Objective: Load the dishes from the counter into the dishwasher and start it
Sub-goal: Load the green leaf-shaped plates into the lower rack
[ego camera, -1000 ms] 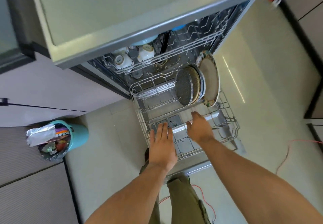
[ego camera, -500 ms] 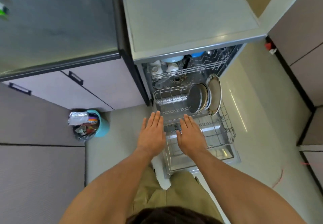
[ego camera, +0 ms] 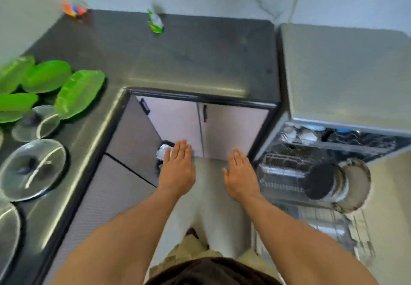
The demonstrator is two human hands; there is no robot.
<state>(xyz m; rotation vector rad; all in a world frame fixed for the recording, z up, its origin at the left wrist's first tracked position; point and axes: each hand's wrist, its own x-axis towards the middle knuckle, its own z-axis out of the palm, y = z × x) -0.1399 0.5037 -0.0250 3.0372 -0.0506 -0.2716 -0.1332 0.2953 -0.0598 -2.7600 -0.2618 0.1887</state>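
The dishwasher (ego camera: 342,73) stands open at the right, its lower rack (ego camera: 287,173) pulled out with dark plates (ego camera: 320,180) and a large rimmed plate (ego camera: 355,184) standing in it. White cups (ego camera: 308,136) sit in the upper rack. On the dark counter (ego camera: 189,56) at the left lie several green leaf-shaped plates (ego camera: 77,93) and glass lids (ego camera: 31,169). My left hand (ego camera: 178,169) and my right hand (ego camera: 241,173) hover flat and empty over the floor, between the counter and the dishwasher, fingers together and extended.
A green packet (ego camera: 155,21) and a colourful item (ego camera: 74,9) lie at the back of the counter. Cabinet doors (ego camera: 200,127) face me below the counter. A bin with foil (ego camera: 163,151) is partly hidden behind my left hand.
The view has swung left from the dishwasher toward the counter. Both hands have left the lower rack and now hover over the floor in front of the cabinets.
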